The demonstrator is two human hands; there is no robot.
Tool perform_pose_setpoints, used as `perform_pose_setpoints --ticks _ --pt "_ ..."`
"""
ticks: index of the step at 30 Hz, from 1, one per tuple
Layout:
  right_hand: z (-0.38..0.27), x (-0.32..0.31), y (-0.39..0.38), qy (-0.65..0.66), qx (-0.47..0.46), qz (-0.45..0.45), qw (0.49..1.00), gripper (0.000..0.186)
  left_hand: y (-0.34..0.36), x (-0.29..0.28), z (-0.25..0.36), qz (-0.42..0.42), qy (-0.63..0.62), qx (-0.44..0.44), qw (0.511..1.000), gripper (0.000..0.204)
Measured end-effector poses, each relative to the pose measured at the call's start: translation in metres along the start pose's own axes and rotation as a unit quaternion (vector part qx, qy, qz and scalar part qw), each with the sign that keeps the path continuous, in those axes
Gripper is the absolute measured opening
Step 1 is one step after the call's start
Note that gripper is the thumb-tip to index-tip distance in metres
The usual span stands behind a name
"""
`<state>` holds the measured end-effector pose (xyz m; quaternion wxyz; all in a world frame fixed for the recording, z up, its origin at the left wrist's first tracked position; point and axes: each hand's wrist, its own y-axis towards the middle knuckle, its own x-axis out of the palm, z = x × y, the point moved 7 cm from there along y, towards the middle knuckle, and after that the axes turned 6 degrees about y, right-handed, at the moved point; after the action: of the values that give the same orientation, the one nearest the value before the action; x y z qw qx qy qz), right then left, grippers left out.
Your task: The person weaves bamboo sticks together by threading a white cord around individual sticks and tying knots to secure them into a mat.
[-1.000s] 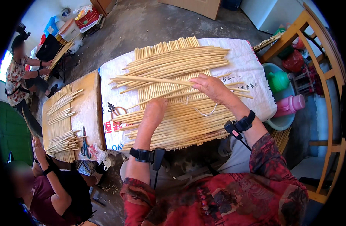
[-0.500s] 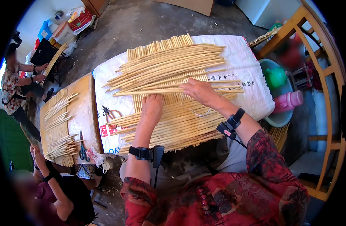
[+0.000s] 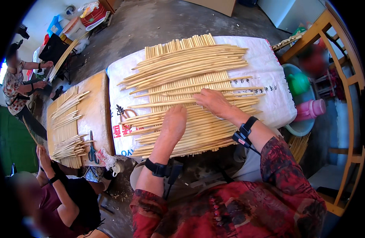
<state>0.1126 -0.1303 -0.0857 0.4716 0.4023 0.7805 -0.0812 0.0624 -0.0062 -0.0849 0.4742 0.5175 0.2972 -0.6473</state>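
Pale yellow sticks lie across a mat of upright slats (image 3: 190,75) on the white cloth-covered table. My left hand (image 3: 175,121) is closed, its fingers curled down onto a long thin stick (image 3: 150,105) that runs left to right. Farther right, my right hand (image 3: 215,102) pinches along the same stick, thumb and fingers together; its fingertips are partly hidden. Just beyond lies a loose stick (image 3: 162,90), apart from it. A bundle of sticks (image 3: 190,59) rests on the far half of the mat, and a wide layer of sticks (image 3: 198,137) covers the near half.
Scissors with orange-brown handles (image 3: 129,114) lie left of the near sticks. A lower wooden table (image 3: 99,119) holds more sticks and dark scissors (image 3: 92,148). Two people sit or stand at left. A blue basin (image 3: 303,123) and wooden frame (image 3: 351,119) stand at right.
The stick under my hands has come nearer to me, leaving a gap from the stick beyond. My hands are closer together. The view has shifted, and the white string by my right hand is now mostly hidden.
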Motion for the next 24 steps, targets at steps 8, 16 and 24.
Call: perform_pose_setpoints --ticks 8,16,24 --pt "0.003 -0.001 -0.002 -0.027 -0.019 0.019 0.999 0.014 -0.002 0.004 -0.002 -0.017 -0.022 -0.011 1.0 0.018" --pt "0.009 -0.005 -0.007 -0.056 -0.046 0.039 0.997 0.027 -0.002 0.003 -0.002 -0.033 -0.038 -0.022 0.998 0.023" --pt "0.009 -0.003 -0.007 -0.059 -0.063 0.05 0.995 0.027 -0.001 0.011 -0.01 0.001 -0.01 0.024 1.0 0.012"
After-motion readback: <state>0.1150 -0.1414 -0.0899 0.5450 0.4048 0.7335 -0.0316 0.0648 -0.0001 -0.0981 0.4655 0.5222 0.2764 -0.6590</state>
